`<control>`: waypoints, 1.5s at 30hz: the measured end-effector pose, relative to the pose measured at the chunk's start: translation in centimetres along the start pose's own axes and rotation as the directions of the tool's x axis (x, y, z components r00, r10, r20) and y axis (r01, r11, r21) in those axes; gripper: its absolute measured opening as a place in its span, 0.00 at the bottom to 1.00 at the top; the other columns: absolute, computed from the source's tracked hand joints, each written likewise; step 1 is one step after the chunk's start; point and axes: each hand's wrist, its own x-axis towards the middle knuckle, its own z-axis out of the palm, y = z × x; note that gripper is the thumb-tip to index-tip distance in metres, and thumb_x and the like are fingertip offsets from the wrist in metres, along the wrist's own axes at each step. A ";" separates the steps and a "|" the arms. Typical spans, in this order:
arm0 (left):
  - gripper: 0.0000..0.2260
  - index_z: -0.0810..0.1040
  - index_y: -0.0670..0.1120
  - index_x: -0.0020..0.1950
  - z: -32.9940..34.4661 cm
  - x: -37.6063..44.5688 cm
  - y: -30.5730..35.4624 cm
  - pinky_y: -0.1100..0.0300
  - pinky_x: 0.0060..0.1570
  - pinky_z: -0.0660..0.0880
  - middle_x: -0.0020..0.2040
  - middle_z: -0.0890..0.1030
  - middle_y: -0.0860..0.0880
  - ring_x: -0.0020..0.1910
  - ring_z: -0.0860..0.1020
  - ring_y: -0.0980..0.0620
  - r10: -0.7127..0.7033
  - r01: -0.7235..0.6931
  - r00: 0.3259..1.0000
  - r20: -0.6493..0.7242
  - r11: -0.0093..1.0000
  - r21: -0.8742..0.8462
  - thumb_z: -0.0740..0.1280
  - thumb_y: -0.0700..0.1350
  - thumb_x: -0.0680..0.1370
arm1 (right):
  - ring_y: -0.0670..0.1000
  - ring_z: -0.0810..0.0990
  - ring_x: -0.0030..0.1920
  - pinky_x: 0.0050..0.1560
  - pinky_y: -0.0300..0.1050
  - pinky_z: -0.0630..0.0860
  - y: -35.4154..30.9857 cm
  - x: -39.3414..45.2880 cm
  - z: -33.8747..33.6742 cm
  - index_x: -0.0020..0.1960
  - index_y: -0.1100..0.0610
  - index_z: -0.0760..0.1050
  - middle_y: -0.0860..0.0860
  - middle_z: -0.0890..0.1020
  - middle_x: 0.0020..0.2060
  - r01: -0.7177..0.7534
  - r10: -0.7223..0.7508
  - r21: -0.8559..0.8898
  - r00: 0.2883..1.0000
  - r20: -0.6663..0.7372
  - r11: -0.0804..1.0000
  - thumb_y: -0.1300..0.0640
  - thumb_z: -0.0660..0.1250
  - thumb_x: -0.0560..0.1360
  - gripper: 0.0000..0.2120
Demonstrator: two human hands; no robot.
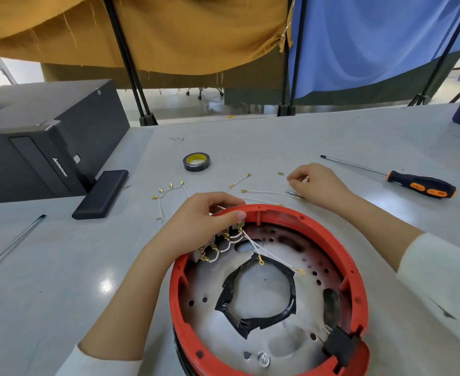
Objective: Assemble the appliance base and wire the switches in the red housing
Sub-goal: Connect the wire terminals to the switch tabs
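On the grey table (250,137) our left hand (204,215) pinches a terminal at the red housing (340,245) rim, while our right hand (318,183) curls around a white wire (266,191).

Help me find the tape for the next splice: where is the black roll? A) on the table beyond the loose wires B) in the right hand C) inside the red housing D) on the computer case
A: the black tape roll lies flat on the grey table, beyond the loose wires and clear of both hands.

A red housing (299,221) with white wires (253,244) and gold terminals; at 1 o'clock, an orange-and-black screwdriver (421,184) on the grey surface (60,267).
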 end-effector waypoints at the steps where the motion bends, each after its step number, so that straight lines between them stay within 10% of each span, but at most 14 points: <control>1: 0.05 0.82 0.61 0.49 0.0 0.0 0.0 0.55 0.47 0.78 0.45 0.85 0.57 0.47 0.82 0.50 0.001 -0.001 1.000 0.000 1.000 -0.004 0.71 0.53 0.74 | 0.51 0.77 0.51 0.54 0.47 0.73 0.4 0.8 0.3 0.55 0.54 0.80 0.52 0.78 0.52 -0.014 0.013 -0.061 1.000 -0.013 0.998 0.57 0.62 0.77 0.11; 5: 0.06 0.82 0.61 0.50 0.1 -0.1 -0.1 0.49 0.47 0.79 0.44 0.85 0.57 0.46 0.82 0.49 -0.009 0.009 1.000 -0.003 1.000 -0.015 0.71 0.53 0.74 | 0.56 0.70 0.63 0.56 0.52 0.73 1.3 3.2 1.0 0.62 0.52 0.77 0.53 0.74 0.61 -0.021 0.008 -0.259 0.999 -0.050 0.966 0.55 0.57 0.78 0.15; 11: 0.08 0.81 0.59 0.52 0.0 -0.1 -0.2 0.48 0.46 0.79 0.44 0.85 0.55 0.47 0.81 0.46 -0.034 0.035 0.999 0.007 0.998 -0.044 0.71 0.54 0.74 | 0.59 0.74 0.53 0.40 0.46 0.68 1.1 4.2 1.6 0.43 0.53 0.80 0.54 0.76 0.49 0.025 -0.046 -0.396 0.998 -0.043 0.918 0.59 0.57 0.77 0.14; 22: 0.08 0.82 0.57 0.53 0.1 -0.1 -0.3 0.60 0.48 0.77 0.45 0.85 0.56 0.45 0.82 0.56 -0.026 0.026 1.000 -0.007 0.998 -0.064 0.72 0.52 0.74 | 0.55 0.75 0.51 0.36 0.45 0.66 0.5 3.5 1.4 0.47 0.53 0.81 0.50 0.79 0.49 0.148 -0.209 -0.586 0.977 -0.037 0.797 0.58 0.61 0.74 0.10; 29: 0.10 0.81 0.58 0.53 0.3 -0.5 0.1 0.66 0.49 0.77 0.48 0.83 0.61 0.48 0.81 0.57 0.001 -0.012 0.990 -0.142 0.997 -0.076 0.73 0.50 0.73 | 0.42 0.75 0.38 0.37 0.41 0.68 -3.9 -0.4 -0.8 0.39 0.43 0.77 0.36 0.77 0.35 0.241 -0.250 -0.096 0.963 -0.101 0.966 0.49 0.66 0.71 0.03; 45: 0.11 0.83 0.47 0.46 -0.9 -3.0 2.5 0.62 0.47 0.79 0.39 0.85 0.53 0.43 0.82 0.54 0.183 -0.282 0.945 -0.270 0.874 -0.396 0.75 0.47 0.65 | 0.54 0.76 0.32 0.38 0.46 0.76 -11.5 -10.5 -0.6 0.39 0.51 0.79 0.46 0.80 0.30 0.364 -0.363 0.486 0.927 -0.100 0.795 0.60 0.70 0.71 0.05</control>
